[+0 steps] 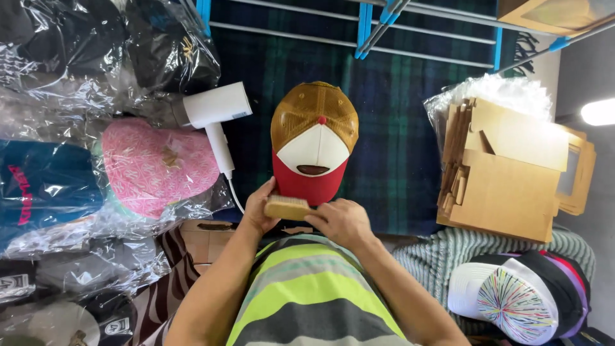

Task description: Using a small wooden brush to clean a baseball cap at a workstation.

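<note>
Currently, status:
Cap (314, 141): brown mesh, white front, red brim; lies on the plaid blanket (397, 128), brim toward the person.
Brush (287, 207): wooden block at the brim edge, held between both hands.
Left hand (257, 208): fingers curled around the brush's left end.
Right hand (343, 221): fingers closed on the right end, touching the brim.
Nearby: white dryer (214, 112) left of the cap, bagged pink cap (157, 166), cardboard boxes (506, 173) right.
Risk: nothing pins the cap; a hard stroke could push it away or mark the white panel.
Hidden: bristles face away, so contact can't be confirmed; fingertips tucked behind the brush.
</note>
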